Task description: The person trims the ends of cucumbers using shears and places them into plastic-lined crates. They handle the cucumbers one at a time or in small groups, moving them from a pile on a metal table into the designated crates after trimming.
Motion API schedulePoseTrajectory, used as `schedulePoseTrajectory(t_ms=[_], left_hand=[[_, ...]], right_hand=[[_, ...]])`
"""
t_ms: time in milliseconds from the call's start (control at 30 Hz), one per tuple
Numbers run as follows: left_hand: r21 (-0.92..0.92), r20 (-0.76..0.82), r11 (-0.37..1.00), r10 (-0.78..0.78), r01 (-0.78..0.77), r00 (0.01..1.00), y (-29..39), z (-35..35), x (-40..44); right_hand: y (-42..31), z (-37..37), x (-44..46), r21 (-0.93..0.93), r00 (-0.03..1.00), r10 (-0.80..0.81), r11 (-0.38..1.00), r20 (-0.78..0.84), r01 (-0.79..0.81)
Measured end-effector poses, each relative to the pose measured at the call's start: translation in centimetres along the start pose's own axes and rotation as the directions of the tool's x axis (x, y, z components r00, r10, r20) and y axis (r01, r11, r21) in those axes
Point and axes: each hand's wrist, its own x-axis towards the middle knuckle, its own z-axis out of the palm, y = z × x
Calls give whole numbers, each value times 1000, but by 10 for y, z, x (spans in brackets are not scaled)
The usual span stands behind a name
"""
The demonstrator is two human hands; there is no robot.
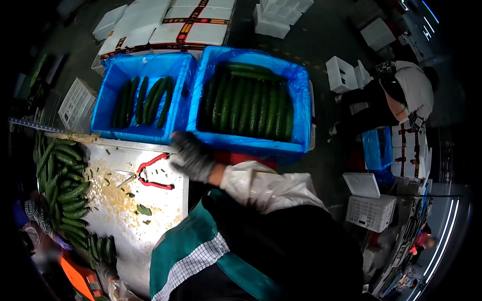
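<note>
My right hand (193, 157), in a dark grey glove, is over the table's edge by the blue-lined bins, its fingers apart and nothing in them. At the lower left, my left hand (106, 271), also gloved, is closed on the near ends of several cucumbers (103, 248). A long pile of cucumbers (73, 193) lies along the table's left side. Red-handled pliers or shears (155, 185) rest open on the littered white table (165, 213). The left blue-lined bin (104, 111) holds several cucumbers; the right blue-lined bin (298, 108) holds a tight row, with more lying crosswise behind.
A co-worker's gloved hand (37, 213) is beside the pile at far left, near an orange object (78, 276). White foam boxes (196, 25) stand behind the bins. Another person (396, 95) bends over boxes at right. A white crate (370, 212) stands nearer.
</note>
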Motion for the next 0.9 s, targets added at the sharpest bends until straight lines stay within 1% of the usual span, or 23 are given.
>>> schedulePoseTrajectory(t_ms=[67,100,133,167,233,300,333,367,400,433,467,500,533,567,600,633,667,700,733,800,833,867,900], left_hand=[[120,-250,992,-2,33,968,3,21,0],[177,-372,982,10,60,928,7,34,-3],[-25,-413,998,-59,53,909,17,58,-5],[-20,-412,998,-57,53,909,13,53,-3],[-18,-239,1000,-23,19,971,-4,14,5],[108,-229,990,-66,93,971,-4,2,13],[253,-260,952,-102,169,960,-3,-6,18],[505,-293,819,-135,273,947,1,-14,26],[768,-331,528,-157,363,930,6,-22,32],[924,-341,128,-150,360,928,7,-24,39],[923,-338,-237,-119,304,934,5,-20,46],[858,-289,-457,-53,234,956,0,-6,54],[821,-202,-542,21,181,979,-5,18,61],[837,-134,-516,131,183,982,-6,59,65],[841,146,-540,271,24,952,-5,97,73],[881,306,-453,322,-138,896,3,159,76],[891,371,-382,299,-246,879,7,207,79],[884,448,-279,276,-375,851,8,250,80],[872,490,-129,237,-473,839,4,284,83],[736,667,-25,195,-676,719,-14,337,95],[722,688,18,78,-691,721,-22,360,98],[645,758,63,71,-762,648,-32,379,102],[561,820,109,68,-821,569,-43,397,105]], right_hand=[[44,-50,1,0,971,191,981,-144,-193],[91,-44,-16,-152,893,268,928,-361,-340],[120,-71,-25,-126,806,497,821,-320,-557],[134,-102,-31,-42,704,586,756,-402,-653],[191,-131,-58,-188,577,542,609,-611,-771],[280,-139,-103,37,481,560,676,-674,-736],[292,-153,-109,50,433,600,621,-673,-782],[296,-164,-107,65,384,637,564,-669,-823],[300,-172,-103,113,336,690,517,-641,-849],[294,-184,-91,159,284,741,465,-609,-871],[289,-192,-78,136,226,794,359,-564,-923],[277,-199,-64,84,251,791,355,-558,-931],[282,-196,-58,88,359,725,498,-588,-862],[288,-194,-50,88,454,640,631,-620,-771],[287,-190,-39,97,456,651,631,-607,-770],[282,-185,-24,62,520,641,662,-564,-747],[274,-179,-9,28,583,626,694,-519,-720],[260,-171,5,-157,650,582,674,-489,-722],[276,-147,13,171,624,705,698,-337,-696],[278,-107,37,372,692,661,745,-292,-554],[246,-113,61,593,615,782,544,-103,-593],[224,-114,80,723,530,848,353,21,-594],[219,-108,95,725,498,865,306,58,-617]])
